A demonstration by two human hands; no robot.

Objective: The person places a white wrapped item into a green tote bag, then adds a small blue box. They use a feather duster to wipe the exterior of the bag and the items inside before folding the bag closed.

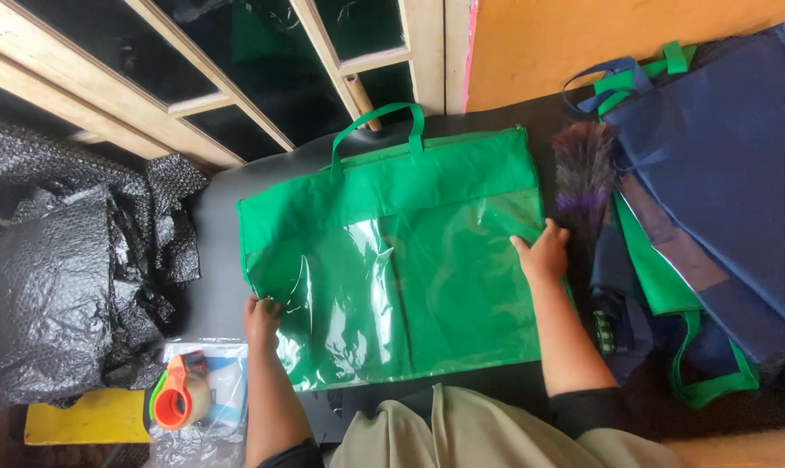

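I hold a green zip bag (392,251) flat on the black mat (215,286), its clear front panel up; my left hand (262,319) pinches its lower left corner, my right hand (544,253) presses its right edge; the bag looks zipped, flat and seemingly empty; right of it lie a feather duster (583,173) and more blue bags (730,173); a tape dispenser (180,399) waits left of it.

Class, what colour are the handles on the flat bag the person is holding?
Green, like the bag itself; its handle shows best in the head view.
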